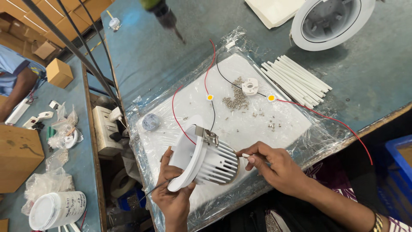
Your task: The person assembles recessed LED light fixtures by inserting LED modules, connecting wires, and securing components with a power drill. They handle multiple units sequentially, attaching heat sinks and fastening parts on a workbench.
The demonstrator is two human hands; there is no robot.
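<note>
My left hand [172, 195] grips the white rim of a round downlight housing [201, 159] with a finned heat sink and a metal spring clip, tilted on its side over a white foam pad [257, 124] wrapped in clear plastic. My right hand [272, 165] pinches a short white sleeve piece [245, 155] against the fins. On the pad lie two small yellow LED chips [210, 97] with red and black wires, a pile of small screws [236, 99] and a white round holder [249, 86].
A bundle of white tubes [296, 79] lies right of the pad. Another white downlight housing [330, 21] sits at the back right. An electric screwdriver [165, 15] hangs above. A power strip [104, 129], a white jar [56, 209], cardboard boxes and another person's arm [19, 86] are at the left.
</note>
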